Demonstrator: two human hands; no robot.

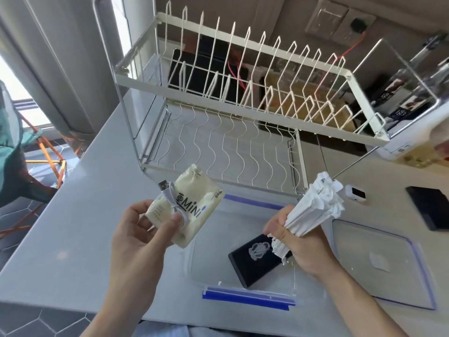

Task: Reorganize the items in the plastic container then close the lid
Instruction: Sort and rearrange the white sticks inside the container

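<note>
The left hand (pixel 136 229) is gripping a tissue pack (pixel 187 210) and cable (pixel 170 198); the right hand (pixel 298 242) is clamping a straw bundle (pixel 313 207).

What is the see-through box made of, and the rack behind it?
The container looks like clear, glossy plastic: the counter shows through it, and it has blue clips. The dish rack looks like thin metal wire with a cream coating, bent into prongs, though I can't be sure.
</note>
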